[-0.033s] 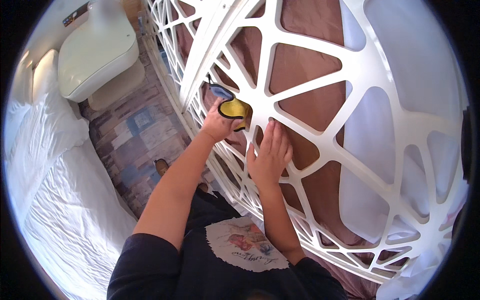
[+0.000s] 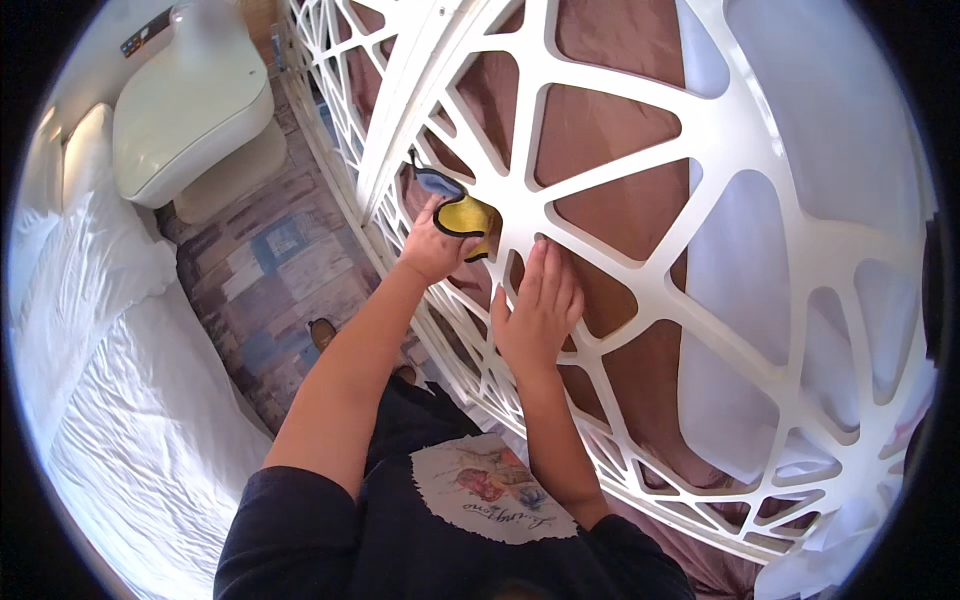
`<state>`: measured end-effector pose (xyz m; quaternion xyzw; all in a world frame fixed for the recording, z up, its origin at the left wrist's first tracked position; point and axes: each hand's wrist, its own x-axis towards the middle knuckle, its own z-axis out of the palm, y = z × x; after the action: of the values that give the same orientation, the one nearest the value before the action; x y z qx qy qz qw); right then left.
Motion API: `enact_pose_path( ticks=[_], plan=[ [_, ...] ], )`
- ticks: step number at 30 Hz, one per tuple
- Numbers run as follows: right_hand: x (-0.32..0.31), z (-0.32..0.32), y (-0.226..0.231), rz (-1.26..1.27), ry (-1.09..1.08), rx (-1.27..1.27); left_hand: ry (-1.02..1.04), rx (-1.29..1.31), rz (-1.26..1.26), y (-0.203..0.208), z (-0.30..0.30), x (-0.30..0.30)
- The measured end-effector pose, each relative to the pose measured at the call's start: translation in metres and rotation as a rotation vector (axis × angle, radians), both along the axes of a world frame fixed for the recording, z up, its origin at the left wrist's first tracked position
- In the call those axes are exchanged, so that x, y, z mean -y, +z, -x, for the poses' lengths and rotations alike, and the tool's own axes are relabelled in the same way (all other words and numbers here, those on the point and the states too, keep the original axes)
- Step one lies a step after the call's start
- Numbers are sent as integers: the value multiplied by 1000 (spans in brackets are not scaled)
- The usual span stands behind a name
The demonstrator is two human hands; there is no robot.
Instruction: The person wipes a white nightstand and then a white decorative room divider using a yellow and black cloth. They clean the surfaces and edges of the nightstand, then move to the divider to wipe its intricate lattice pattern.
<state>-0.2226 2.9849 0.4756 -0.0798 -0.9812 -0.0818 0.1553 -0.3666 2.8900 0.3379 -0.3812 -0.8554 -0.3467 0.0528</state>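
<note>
My left hand [image 2: 436, 247] has its fingers closed on a yellow and blue cleaning cloth [image 2: 462, 217] with black edging. The cloth is bent against a strut of a white lattice panel [image 2: 522, 196], and a small black loop sticks up from its blue end. To the right of it, my right hand [image 2: 540, 310] lies on the same panel with its fingers stretched out and nothing in them. Its fingertips touch the strut just below the hub where several struts meet. Part of the cloth is hidden behind my left fingers.
Brown fabric [image 2: 605, 215] shows through the lattice gaps, with sheer white fabric [image 2: 735, 300] farther right. At the left are a bed with rumpled white sheets [image 2: 150, 400] and a cream padded seat [image 2: 190, 110]. Patchwork-pattern flooring [image 2: 270, 270] runs between bed and panel.
</note>
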Motion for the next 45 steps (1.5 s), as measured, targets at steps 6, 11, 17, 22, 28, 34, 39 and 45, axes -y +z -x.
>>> enact_pose_path(
  ticks=[6,11,17,22,28,34,39,45],
  plan=[
    [3,2,7,60,13,9,198,77,-66,26,-36,-32],
    [3,0,4,78,-23,15,317,747,-556,39,-49,-21],
    [9,4,6,87,-23,-7,373,1749,-1774,53,2,-26],
    [7,1,3,97,-48,27,501,1728,-1351,111,-24,-42],
    [7,0,6,106,-27,60,288,1137,-1047,81,-47,-43],
    [10,0,12,209,3,16,234,987,-893,77,-61,-10],
    [9,-5,13,426,38,-199,16,284,-758,130,-67,15],
    [33,16,52,731,279,-742,-239,273,-1043,227,-4,-21]
  ],
)
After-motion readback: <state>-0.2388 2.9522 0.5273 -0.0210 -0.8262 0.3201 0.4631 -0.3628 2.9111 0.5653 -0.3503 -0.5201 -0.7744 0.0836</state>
